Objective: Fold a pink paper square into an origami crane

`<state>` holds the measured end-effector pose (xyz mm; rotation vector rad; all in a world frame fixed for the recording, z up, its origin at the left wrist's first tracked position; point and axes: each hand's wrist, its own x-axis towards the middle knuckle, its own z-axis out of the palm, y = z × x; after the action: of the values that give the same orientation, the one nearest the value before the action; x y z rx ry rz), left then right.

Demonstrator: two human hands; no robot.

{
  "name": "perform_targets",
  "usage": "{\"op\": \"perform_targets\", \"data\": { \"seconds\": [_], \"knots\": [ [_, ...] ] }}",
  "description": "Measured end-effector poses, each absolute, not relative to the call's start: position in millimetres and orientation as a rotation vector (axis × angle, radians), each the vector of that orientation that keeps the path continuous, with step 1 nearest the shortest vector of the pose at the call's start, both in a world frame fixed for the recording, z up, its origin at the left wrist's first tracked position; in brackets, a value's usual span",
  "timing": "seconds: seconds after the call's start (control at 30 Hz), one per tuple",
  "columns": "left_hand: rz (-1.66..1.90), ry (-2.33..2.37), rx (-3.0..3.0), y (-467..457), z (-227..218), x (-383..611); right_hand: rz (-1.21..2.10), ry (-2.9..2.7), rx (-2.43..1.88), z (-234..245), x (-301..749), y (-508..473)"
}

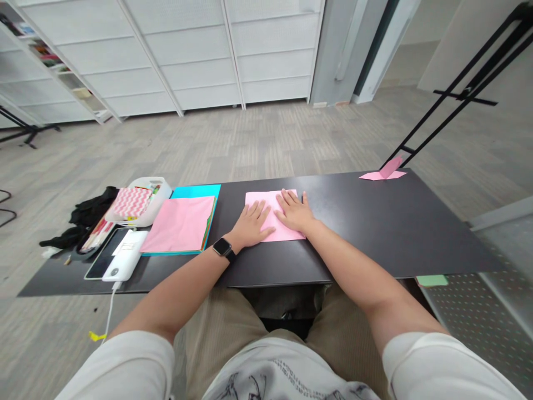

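A sheet of pink paper (283,232) lies flat on the dark table in front of me. My left hand (251,225) rests palm down on its left side, fingers spread, with a black watch on the wrist. Across the right side of the sheet lies my right hand (295,212), also flat with its fingers apart. Neither hand grips anything. To the left sits a stack of coloured paper (179,225) with a pink sheet on top and blue showing at its edges. A folded pink paper piece (383,172) stands at the table's far right edge.
At the table's left are a white basket (160,194) with a pink zigzag-patterned item, a white power bank (125,258) with a cable, a dark tablet-like device (102,266) and black cloth (94,210). A black metal stand (458,94) rises behind the right corner.
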<state>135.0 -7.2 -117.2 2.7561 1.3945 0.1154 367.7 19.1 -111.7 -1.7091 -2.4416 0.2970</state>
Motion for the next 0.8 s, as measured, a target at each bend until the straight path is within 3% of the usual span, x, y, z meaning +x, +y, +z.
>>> {"op": "perform_targets", "data": {
  "seconds": [0.4, 0.6, 0.8],
  "knots": [
    [0.02, 1.487, 2.703, -14.7, -93.1, 123.4, 0.33, -2.318, -1.821, -117.7, 396.8, 32.5],
    [0.289, 0.857, 2.704, -4.9, -64.6, 128.0, 0.293, -2.323, -1.793, -119.6, 398.0, 33.3],
    [0.384, 0.742, 2.631, -8.7, -67.5, 124.0, 0.283, -2.328, -1.813, -113.2, 398.0, 32.1]
  ]
}}
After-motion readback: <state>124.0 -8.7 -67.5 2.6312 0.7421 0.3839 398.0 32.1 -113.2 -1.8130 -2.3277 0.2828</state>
